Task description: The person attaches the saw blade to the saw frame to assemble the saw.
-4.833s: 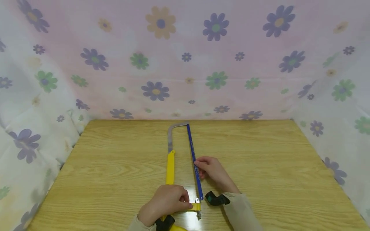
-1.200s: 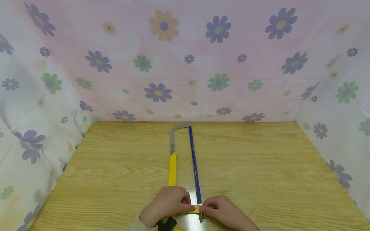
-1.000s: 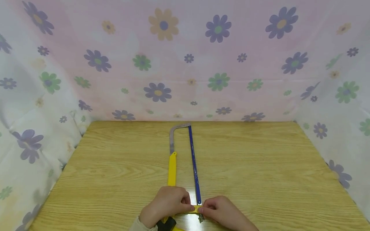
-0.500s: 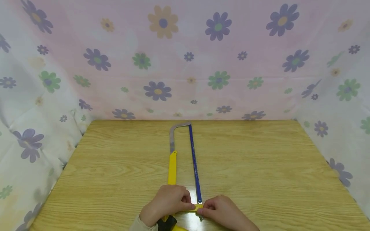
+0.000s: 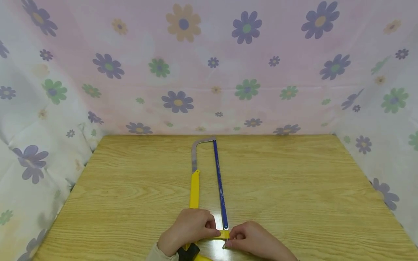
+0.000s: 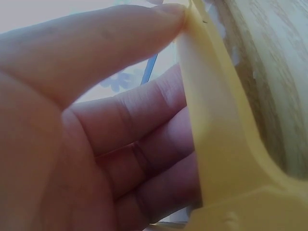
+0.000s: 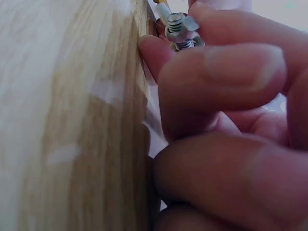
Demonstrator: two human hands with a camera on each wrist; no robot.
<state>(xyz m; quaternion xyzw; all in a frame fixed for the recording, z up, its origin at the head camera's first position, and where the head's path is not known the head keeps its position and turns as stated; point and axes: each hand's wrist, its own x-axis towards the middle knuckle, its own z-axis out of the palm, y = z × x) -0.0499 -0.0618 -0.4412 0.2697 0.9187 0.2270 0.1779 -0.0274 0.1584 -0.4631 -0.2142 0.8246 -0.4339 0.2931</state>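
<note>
A hacksaw (image 5: 194, 190) with a yellow frame and a curved grey front lies on the table, its near handle partly hidden. Its blue blade (image 5: 220, 185) runs from the front tip to the fitting at the yellow crosspiece (image 5: 222, 235). My left hand (image 5: 187, 228) holds that crosspiece between thumb and curled fingers; in the left wrist view the yellow part (image 6: 216, 120) passes along the fingertips. My right hand (image 5: 256, 239) pinches the wing nut (image 7: 190, 24) on a threaded bolt (image 7: 174, 21) behind the crosspiece. The fingers partly cover it in the head view.
The saw lies on a wood-grain table (image 5: 294, 181). A flower-print cloth (image 5: 209, 76) stands behind it and along both sides. The saw's front tip is close to the table's back edge. A black wrist strap (image 5: 188, 252) sits beside the yellow handle.
My right hand has left the middle of the blade for the bolt end, and its thumb has slid lower onto the wing nut. The blade's near end now sits over the fitting. My left hand keeps its hold.
</note>
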